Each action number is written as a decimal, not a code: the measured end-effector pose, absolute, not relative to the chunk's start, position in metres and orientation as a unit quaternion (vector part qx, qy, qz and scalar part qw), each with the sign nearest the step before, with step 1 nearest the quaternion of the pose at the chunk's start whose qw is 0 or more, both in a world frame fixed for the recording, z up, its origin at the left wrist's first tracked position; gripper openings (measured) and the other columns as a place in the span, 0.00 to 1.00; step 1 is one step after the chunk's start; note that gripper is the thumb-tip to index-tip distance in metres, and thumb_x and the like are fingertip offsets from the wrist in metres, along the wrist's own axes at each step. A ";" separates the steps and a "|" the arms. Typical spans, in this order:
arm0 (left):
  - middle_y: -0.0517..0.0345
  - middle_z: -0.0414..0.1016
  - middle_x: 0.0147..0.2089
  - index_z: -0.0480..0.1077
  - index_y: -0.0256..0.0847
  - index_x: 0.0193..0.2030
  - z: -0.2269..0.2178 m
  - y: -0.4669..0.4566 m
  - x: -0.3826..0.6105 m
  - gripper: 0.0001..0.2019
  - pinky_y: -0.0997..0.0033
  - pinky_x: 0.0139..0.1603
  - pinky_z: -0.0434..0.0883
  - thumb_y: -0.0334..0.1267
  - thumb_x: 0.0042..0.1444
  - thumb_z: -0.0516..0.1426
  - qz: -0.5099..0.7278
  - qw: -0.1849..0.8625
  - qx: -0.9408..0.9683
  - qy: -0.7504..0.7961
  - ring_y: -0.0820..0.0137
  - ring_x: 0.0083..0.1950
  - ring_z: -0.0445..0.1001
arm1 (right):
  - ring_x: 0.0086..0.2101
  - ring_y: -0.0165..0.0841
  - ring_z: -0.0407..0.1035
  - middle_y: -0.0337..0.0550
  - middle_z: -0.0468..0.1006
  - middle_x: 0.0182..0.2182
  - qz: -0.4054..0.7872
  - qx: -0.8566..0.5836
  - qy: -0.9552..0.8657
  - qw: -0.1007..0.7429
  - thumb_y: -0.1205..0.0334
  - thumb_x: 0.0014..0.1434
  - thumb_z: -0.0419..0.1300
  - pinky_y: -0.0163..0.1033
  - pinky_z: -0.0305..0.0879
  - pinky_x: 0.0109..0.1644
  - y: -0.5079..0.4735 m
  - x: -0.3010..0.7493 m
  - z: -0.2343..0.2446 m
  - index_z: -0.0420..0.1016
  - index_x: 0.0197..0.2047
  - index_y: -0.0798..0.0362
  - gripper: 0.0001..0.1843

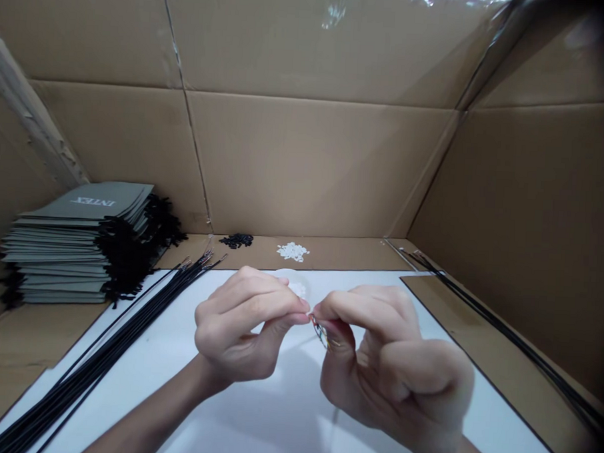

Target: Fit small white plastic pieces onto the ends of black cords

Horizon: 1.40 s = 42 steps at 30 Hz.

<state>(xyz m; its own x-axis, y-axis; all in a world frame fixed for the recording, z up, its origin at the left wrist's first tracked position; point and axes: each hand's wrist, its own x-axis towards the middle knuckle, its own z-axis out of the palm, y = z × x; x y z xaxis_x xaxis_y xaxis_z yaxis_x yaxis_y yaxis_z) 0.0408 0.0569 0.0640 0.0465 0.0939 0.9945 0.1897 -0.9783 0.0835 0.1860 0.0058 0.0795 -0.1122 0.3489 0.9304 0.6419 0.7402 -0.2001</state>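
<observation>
My left hand (242,327) and my right hand (391,364) meet fingertip to fingertip above a white sheet (176,361). Both are closed in a pinch. Between the right thumb and forefinger shows a small end piece (321,332) with coloured wire tips; a thin cord seems to hang from it below the hand. What the left fingers pinch is too small to make out. Just behind the fingers lies a small white heap (298,288) on the sheet.
A bundle of black cords (111,352) lies along the sheet's left side, a few more cords (507,335) at the right. A stack of grey bags (76,243) stands at the left. Small black pieces (236,240) and white pieces (293,251) lie by the cardboard back wall (309,160).
</observation>
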 end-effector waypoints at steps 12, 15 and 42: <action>0.59 0.79 0.29 0.75 0.37 0.34 0.060 0.060 0.042 0.06 0.68 0.39 0.80 0.27 0.62 0.60 -0.693 0.053 -0.714 -0.089 0.72 0.30 0.75 | 0.21 0.29 0.65 0.35 0.75 0.23 -0.138 -0.331 -0.716 0.599 0.79 0.61 0.56 0.37 0.62 0.22 0.009 0.185 0.071 0.68 0.34 0.49 0.13; 0.55 0.80 0.34 0.76 0.39 0.41 0.063 0.059 0.038 0.07 0.66 0.38 0.78 0.38 0.67 0.58 -0.670 -0.060 -0.733 -0.101 0.68 0.36 0.77 | 0.20 0.30 0.66 0.34 0.73 0.21 -0.138 -0.349 -0.681 0.629 0.78 0.60 0.57 0.38 0.62 0.21 0.008 0.183 0.066 0.69 0.34 0.48 0.13; 0.65 0.80 0.32 0.75 0.44 0.48 0.074 0.042 0.038 0.14 0.82 0.41 0.77 0.26 0.57 0.65 -0.627 -0.367 -0.676 -0.122 0.77 0.35 0.79 | 0.21 0.24 0.65 0.29 0.79 0.29 -0.186 -0.240 -0.693 0.655 0.89 0.46 0.54 0.36 0.66 0.26 0.023 0.184 0.059 0.50 0.26 0.50 0.24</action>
<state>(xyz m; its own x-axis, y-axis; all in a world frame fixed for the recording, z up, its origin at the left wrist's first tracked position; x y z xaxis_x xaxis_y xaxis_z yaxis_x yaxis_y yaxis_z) 0.0382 0.0425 0.0745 0.1836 0.6252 0.7585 -0.2950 -0.7010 0.6493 0.1841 0.0225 0.0587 -0.0279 0.0896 0.9956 0.5753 0.8159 -0.0573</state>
